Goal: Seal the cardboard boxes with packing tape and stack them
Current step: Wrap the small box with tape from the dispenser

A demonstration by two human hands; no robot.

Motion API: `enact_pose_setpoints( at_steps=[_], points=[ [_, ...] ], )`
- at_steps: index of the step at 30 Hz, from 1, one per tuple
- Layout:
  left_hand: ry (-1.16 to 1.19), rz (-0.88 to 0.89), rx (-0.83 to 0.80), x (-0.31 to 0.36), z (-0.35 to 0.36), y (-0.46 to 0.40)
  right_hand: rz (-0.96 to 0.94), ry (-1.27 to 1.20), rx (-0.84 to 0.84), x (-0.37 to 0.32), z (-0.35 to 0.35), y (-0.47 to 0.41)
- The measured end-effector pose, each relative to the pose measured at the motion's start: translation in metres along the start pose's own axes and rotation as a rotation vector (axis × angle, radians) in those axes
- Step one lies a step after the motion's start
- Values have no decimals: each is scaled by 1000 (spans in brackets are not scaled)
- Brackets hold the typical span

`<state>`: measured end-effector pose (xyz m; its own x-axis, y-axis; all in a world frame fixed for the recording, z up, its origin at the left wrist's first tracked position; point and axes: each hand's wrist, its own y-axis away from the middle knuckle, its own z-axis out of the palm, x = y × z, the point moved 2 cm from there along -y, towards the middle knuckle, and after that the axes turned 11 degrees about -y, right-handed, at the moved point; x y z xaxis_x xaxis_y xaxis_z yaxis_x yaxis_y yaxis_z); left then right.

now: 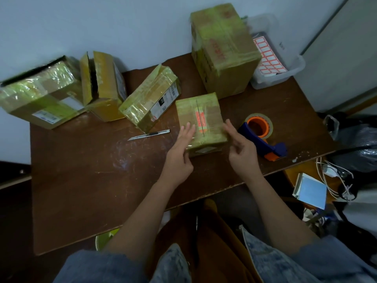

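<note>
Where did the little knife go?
The utility knife lies on the brown table, just left of the left hand and in front of the tilted taped box.

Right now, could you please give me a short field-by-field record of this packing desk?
surface: brown desk
box in hand: small taped box, orange label on top
left hand: open, fingers on the box's left side
right hand: open, beside the box's right edge
tape dispenser: right of the box
knife: left of the box
other boxes: four behind, one open
</note>
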<state>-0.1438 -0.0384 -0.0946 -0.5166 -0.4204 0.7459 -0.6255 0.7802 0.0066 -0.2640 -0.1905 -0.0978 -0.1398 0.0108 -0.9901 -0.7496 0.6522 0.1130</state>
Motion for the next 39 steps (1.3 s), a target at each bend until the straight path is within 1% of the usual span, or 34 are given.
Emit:
enact_pose_setpoints(
  at_steps=[1, 2, 4, 5, 6, 7, 12, 14, 17, 20, 22, 26, 28, 30, 31, 32, 33, 35, 37, 39],
  points=[
    [25, -47, 5, 3, -3, 1, 24, -47, 89, -1, 0, 4],
    [66, -108, 34, 7, -5, 3, 52, -115, 212, -1, 1, 8],
    [198, -296, 133, 19, -6, 5, 105, -219, 481, -5, 4, 14],
    [292, -402, 175, 26, -5, 5, 128, -245, 563, -7, 7, 14],
    [391, -490, 203, 33, -3, 4, 148, -253, 593, -11, 12, 12],
    [471, -557, 220, 40, -1, 1, 167, -251, 587, -16, 16, 9],
    [713, -748, 292, 49, 14, -22, 236, -301, 431, -24, 43, -15],
    [737, -758, 330, 43, 22, -25, 252, -288, 402, -17, 50, -17],
    [704, -728, 352, 36, 31, -26, 286, -265, 397, -5, 55, -18],
    [674, -710, 379, 27, 38, -27, 233, -243, 377, -2, 54, -18],
    [652, -679, 375, 21, 42, -27, 228, -328, 354, 1, 50, -18],
    [580, -569, 351, 17, 40, -26, 282, -617, 308, 6, 42, -18],
    [527, -492, 320, 14, 36, -25, 357, -747, 287, 4, 35, -23],
    [488, -446, 239, 9, 32, -25, 454, -804, 291, 0, 27, -28],
    [477, -456, 202, 8, 30, -24, 478, -779, 308, -3, 24, -30],
    [478, -477, 190, 9, 28, -24, 478, -691, 331, -7, 24, -30],
    [495, -501, 216, 13, 25, -24, 457, -558, 359, -11, 26, -30],
    [548, -580, 345, 23, 22, -27, 354, -310, 433, -20, 33, -31],
    [541, -613, 463, 30, 19, -36, 221, -180, 472, -27, 39, -37],
    [464, -569, 486, 26, 21, -47, 132, -62, 452, -26, 45, -46]
  ],
)
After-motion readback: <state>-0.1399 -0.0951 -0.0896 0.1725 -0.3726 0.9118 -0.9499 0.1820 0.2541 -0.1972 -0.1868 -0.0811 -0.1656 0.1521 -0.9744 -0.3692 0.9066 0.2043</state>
